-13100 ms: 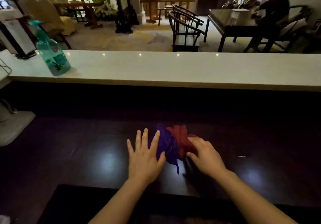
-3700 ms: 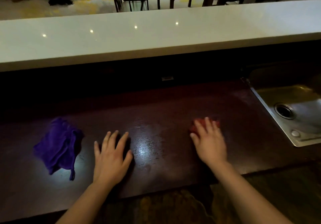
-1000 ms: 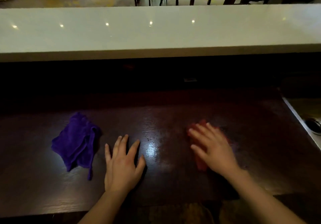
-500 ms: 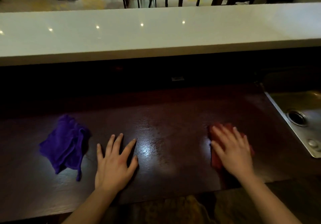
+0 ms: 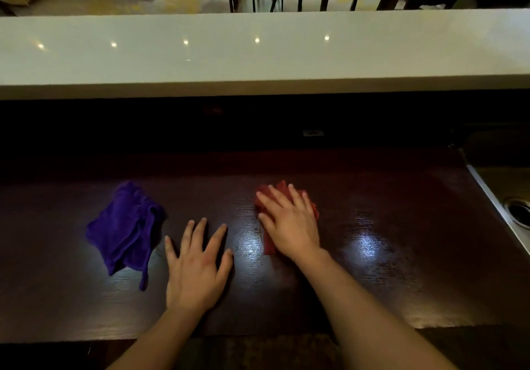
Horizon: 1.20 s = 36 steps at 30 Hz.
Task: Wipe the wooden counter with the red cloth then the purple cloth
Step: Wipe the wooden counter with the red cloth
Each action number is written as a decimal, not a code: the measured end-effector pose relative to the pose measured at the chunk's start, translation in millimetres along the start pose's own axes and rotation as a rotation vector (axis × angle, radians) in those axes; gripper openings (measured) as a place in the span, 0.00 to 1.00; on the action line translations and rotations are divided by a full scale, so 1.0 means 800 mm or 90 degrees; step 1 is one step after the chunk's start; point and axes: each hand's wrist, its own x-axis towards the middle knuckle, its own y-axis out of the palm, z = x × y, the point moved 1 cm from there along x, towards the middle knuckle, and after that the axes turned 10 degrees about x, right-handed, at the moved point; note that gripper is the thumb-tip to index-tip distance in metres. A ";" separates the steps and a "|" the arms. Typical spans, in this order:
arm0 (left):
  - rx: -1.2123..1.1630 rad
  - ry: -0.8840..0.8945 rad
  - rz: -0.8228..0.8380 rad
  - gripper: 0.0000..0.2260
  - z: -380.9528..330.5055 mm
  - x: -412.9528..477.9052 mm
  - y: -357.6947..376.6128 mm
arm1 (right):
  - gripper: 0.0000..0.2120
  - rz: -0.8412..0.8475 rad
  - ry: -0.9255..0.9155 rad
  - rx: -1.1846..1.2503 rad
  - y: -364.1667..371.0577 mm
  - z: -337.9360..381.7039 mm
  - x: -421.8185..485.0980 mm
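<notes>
The dark wooden counter (image 5: 372, 226) runs across the view. My right hand (image 5: 289, 223) lies flat on the red cloth (image 5: 265, 206), pressing it against the wood near the middle; only the cloth's edges show around the fingers. My left hand (image 5: 198, 266) rests palm down with fingers spread on bare wood, holding nothing. The purple cloth (image 5: 126, 232) lies crumpled just left of my left hand, untouched.
A raised white ledge (image 5: 258, 54) spans the back above a dark recess. A metal sink (image 5: 513, 212) with a drain sits at the right edge. Dark chairs and a table stand in the room beyond. The counter's front edge is near my forearms.
My right hand has slid the red cloth leftward, toward the middle and closer to my left hand. The left hand and the purple cloth have stayed in place.
</notes>
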 end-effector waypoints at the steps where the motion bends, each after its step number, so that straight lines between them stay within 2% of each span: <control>1: 0.003 -0.012 0.002 0.28 0.001 0.001 0.001 | 0.23 -0.036 0.072 0.018 0.008 0.017 0.010; 2: 0.005 -0.022 0.005 0.28 0.002 0.001 0.002 | 0.23 -0.051 0.082 0.020 0.019 0.035 0.014; 4: 0.005 -0.029 0.010 0.28 0.004 0.002 0.003 | 0.23 0.012 -0.047 -0.013 0.040 0.049 0.013; 6: -0.001 -0.027 0.007 0.27 0.005 0.002 0.004 | 0.24 0.072 -0.151 -0.048 0.029 0.025 0.030; 7: -0.008 -0.026 0.000 0.26 0.005 0.002 0.004 | 0.25 0.071 -0.147 -0.061 0.015 0.004 0.045; 8: -0.014 -0.025 -0.007 0.26 0.005 0.002 0.005 | 0.26 0.046 -0.096 -0.076 0.000 -0.023 0.061; 11: -0.018 -0.020 -0.023 0.25 0.006 0.003 0.009 | 0.28 -0.043 0.159 -0.074 -0.051 -0.112 0.074; 14: -0.002 -0.017 -0.009 0.25 0.008 0.005 0.013 | 0.27 -0.110 0.262 -0.040 -0.063 -0.119 0.030; 16: 0.005 -0.017 -0.004 0.25 0.006 0.005 0.010 | 0.25 -0.120 0.194 -0.048 -0.033 -0.071 -0.008; 19: -0.010 -0.016 0.000 0.26 0.006 0.003 0.007 | 0.23 -0.015 -0.109 -0.065 0.019 0.012 -0.059; 21: -0.018 -0.020 0.006 0.26 0.009 0.004 0.008 | 0.24 0.053 -0.232 -0.072 0.022 0.012 -0.057; 23: -0.027 -0.017 -0.002 0.26 0.008 0.004 0.008 | 0.25 0.037 -0.158 -0.076 0.008 -0.013 -0.028; 26: -0.042 -0.010 -0.024 0.26 0.005 0.002 0.007 | 0.26 -0.051 0.119 -0.032 0.000 -0.009 0.018; 27: -0.052 -0.007 -0.032 0.25 0.005 0.001 0.006 | 0.26 -0.055 0.144 -0.026 0.008 0.010 0.029; 28: -0.068 -0.005 -0.041 0.25 0.006 -0.001 0.005 | 0.26 -0.037 0.112 -0.029 0.020 0.034 0.032; 31: -0.176 -0.024 -0.068 0.23 0.015 -0.005 -0.003 | 0.25 0.069 -0.120 -0.036 0.049 0.084 0.003; 34: -0.217 -0.009 -0.055 0.22 0.041 -0.012 -0.012 | 0.25 0.142 -0.284 -0.045 0.038 0.056 -0.050; 36: -0.146 0.050 -0.033 0.24 0.069 -0.023 -0.014 | 0.25 0.129 -0.297 -0.075 0.020 0.016 -0.075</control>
